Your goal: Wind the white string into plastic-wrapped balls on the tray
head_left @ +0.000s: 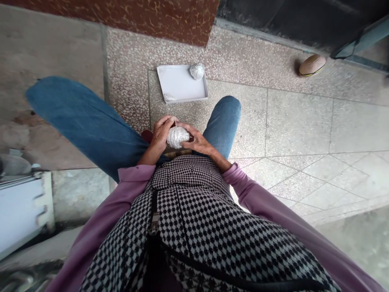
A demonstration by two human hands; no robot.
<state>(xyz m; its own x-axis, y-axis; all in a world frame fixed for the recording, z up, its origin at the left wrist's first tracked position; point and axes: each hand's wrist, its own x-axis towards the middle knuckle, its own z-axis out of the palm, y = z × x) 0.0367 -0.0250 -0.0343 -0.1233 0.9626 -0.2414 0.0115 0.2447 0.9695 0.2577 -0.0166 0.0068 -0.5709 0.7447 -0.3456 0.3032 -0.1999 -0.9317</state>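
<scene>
A ball of shiny white string [177, 137] sits between my hands in front of my lap. My right hand [197, 140] curls round the ball's right side, thumb below and fingers over the top. On its left side is my left hand [162, 129], fingers bent together at the upper left edge, where a short strand seems to rise between them. Beyond the hands, a shallow white box lid [179, 83] lies on the floor. It holds a second ball of white string [197, 71] in its far right corner and a smaller white bundle [169, 97] at its near left corner.
My bent knees flank the work. A brown patterned panel [152, 16] and a dark surface [288, 24] border the far side. A tan shoe [312, 65] lies on the tiled floor at the right. White boxes [22, 211] stand at the lower left.
</scene>
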